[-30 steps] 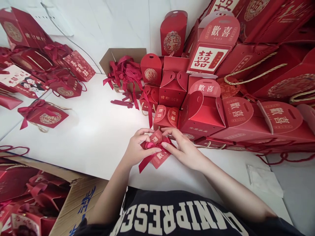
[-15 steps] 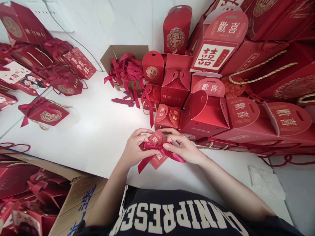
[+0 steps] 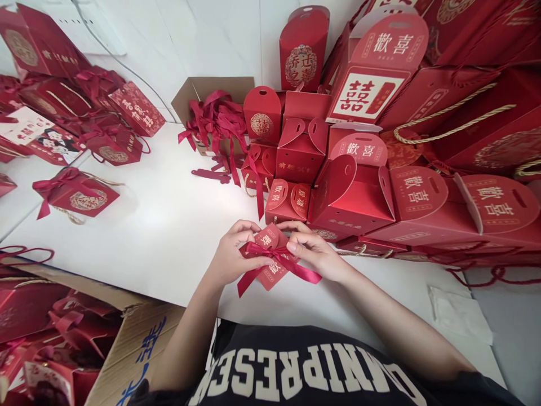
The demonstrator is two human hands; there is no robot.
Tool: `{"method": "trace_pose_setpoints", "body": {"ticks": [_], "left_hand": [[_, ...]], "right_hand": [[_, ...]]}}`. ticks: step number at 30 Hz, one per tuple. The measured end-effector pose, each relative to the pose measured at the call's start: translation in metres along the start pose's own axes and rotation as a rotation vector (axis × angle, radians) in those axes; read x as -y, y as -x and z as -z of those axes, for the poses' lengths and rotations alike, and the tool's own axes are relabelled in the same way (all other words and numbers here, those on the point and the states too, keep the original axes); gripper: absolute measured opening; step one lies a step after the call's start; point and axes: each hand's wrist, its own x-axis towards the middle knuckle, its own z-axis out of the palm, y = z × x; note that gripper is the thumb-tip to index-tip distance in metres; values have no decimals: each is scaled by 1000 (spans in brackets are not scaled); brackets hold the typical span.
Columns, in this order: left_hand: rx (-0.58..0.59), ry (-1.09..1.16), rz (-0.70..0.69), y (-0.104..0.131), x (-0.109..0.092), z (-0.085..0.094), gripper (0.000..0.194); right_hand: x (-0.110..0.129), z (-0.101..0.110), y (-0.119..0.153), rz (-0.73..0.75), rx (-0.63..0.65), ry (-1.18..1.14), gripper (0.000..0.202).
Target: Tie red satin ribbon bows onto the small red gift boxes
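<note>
Small red box (image 3: 273,277): held between both hands at the near edge of a white table, low centre of the view, pale characters on its flaps.
Red ribbon (image 3: 307,273): knotted across the small red box, one length down to the left, another out to the right.
Left hand (image 3: 230,258): fingers curled at the box's far left edge, thumb pressed on the ribbon beside the knot.
Right hand (image 3: 319,256): fingers bent and close together at the far right side, ribbon pinched by the thumb right of the knot.
Change: bunched under the fingers one second ago, now pulled flatter, with the right length in plain sight.
White table (image 3: 147,231): one bow-tied box (image 3: 96,204) alone at left, more red boxes (image 3: 46,51) behind.
Ribbon heap (image 3: 217,118): spilling from an open brown carton (image 3: 231,85) near the wall.
Right side: crowded with red gift boxes (image 3: 353,197) and rope-handled bags (image 3: 477,144).
Lower left: large cardboard box (image 3: 141,332), blue writing outside, red packages within.
Room: pale tiled wall (image 3: 211,39), thin cable (image 3: 122,70) running down it.
</note>
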Motion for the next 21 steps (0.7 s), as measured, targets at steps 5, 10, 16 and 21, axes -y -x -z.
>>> {"method": "trace_pose_setpoints", "body": {"ticks": [5,10,16,21], "left_hand": [[-11,26,4,1,2,-1,28],[-51,113,12,1,6,-6,32],[-81,274,45,2,16,-14,39],[-57,302,46,2,19,-11,43]], "right_hand": [[-6,-1,0,-22,-13,-52,42],[-12,-2,0,-26,-32,-125,42],[-11,-1,0,-43,-27,-104,44],[-1,4,1,-27,2,-15,38]]}}
